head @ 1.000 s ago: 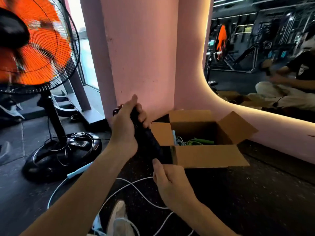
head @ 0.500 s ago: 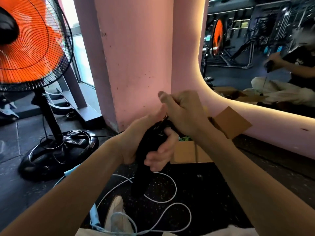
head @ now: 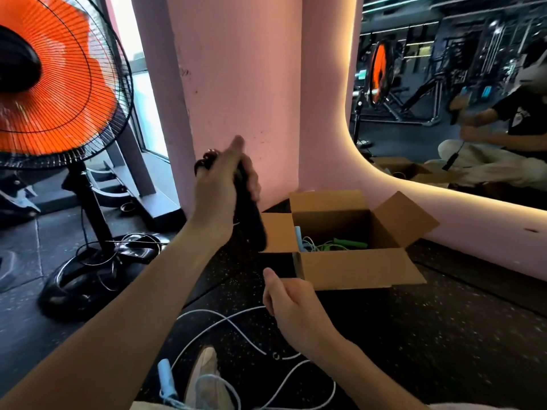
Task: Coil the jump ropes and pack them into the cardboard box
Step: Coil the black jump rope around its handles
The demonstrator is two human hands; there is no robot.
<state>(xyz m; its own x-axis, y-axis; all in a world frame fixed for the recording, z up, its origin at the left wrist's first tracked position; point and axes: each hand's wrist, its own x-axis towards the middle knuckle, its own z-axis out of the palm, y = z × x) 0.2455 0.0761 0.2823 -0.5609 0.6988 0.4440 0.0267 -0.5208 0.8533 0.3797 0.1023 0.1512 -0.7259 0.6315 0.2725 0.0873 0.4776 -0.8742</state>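
Two hands share the work: the left hand (head: 220, 184) grips the black jump rope's handles (head: 248, 211) upright beside the open cardboard box (head: 352, 267), apparently as a winding post, while the right hand (head: 291, 306), fingers curled, seems to pull its cord, too dark to confirm.

no legible txt, no labels, brands, nos. or signs anywhere in view

We saw 2 bare forearms, with no sleeves, watch or rings in view on the left hand (head: 220, 184) or the right hand (head: 291, 304). Pale trousers (head: 154, 406) edged the bottom of the frame, and 1 light-coloured shoe (head: 207, 377) showed between the arms.
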